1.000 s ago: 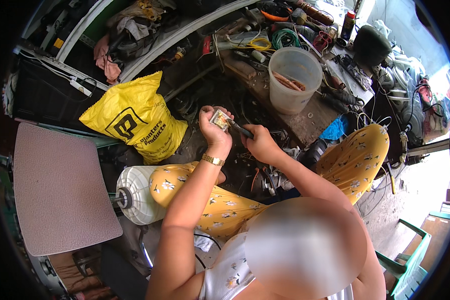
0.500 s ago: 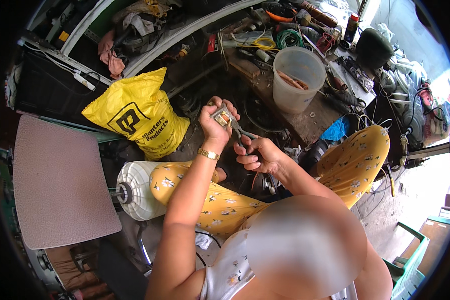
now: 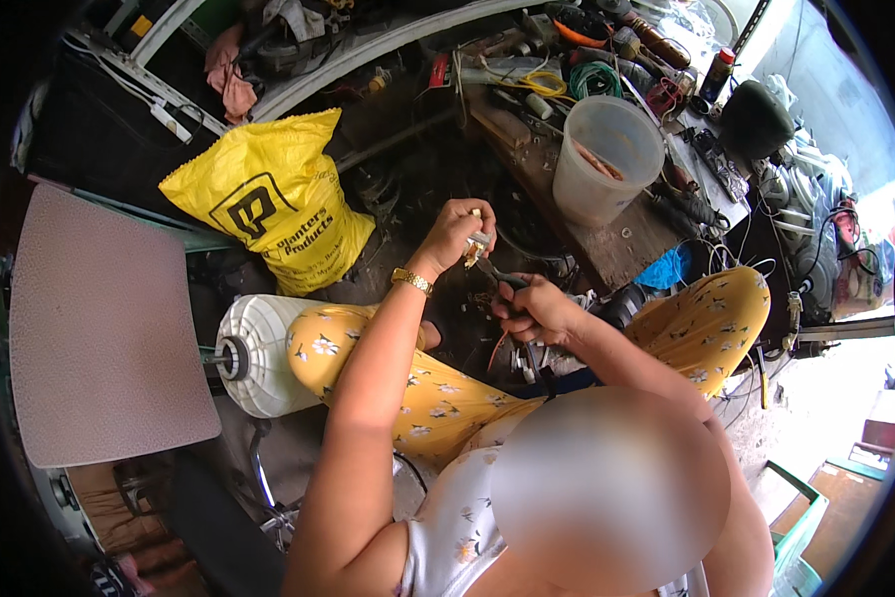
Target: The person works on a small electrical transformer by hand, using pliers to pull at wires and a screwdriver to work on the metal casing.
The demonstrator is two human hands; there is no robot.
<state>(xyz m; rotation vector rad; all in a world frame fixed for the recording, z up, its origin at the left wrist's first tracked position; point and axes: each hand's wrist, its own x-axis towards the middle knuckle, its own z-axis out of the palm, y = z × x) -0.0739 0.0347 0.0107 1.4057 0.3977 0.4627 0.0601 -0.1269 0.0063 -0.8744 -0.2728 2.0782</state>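
Pinched in the fingers of my left hand (image 3: 452, 237) is a small transformer (image 3: 478, 242), a metal core with pale and copper-coloured winding. It is turned partly edge-on, and my fingers cover some of it. My right hand (image 3: 543, 310) is closed round the dark handles of a pair of pliers (image 3: 500, 276). The pliers' jaws point up and left at the transformer's lower side; whether they grip any of it I cannot tell. Both hands are held above the dark floor, between my knees.
A translucent bucket (image 3: 606, 171) with copper-brown pieces stands on the wooden bench (image 3: 618, 249), ahead to the right, among tools and wire coils. To the left are a yellow sack (image 3: 268, 204), a white ribbed drum (image 3: 270, 355) and a padded seat (image 3: 109, 328).
My left hand has shifted right and slightly down, turning the transformer from its face towards its edge. The right hand with the pliers has moved slightly right and down.
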